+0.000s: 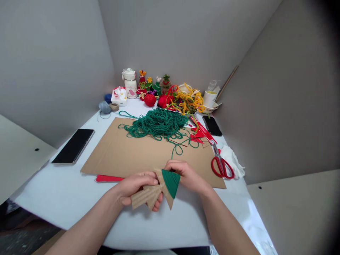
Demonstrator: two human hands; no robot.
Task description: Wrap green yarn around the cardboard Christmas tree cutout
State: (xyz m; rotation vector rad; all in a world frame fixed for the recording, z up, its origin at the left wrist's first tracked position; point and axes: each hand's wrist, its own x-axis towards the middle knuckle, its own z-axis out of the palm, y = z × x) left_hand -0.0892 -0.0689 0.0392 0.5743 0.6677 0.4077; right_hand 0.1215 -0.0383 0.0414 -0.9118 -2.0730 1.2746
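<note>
My left hand is closed around a cardboard tree-shaped cutout, held just above the white table near its front edge. The cutout's top section is wrapped in green yarn. My right hand pinches that wrapped tip, with a strand of green yarn running up from it to a loose heap of green yarn on a flat cardboard sheet.
Red-handled scissors lie right of the cardboard by a white tissue. A dark phone sits at the left, another phone at the right. Red paper strips, yellow and red yarn, small yarn figures, a white jar and a cup crowd the back.
</note>
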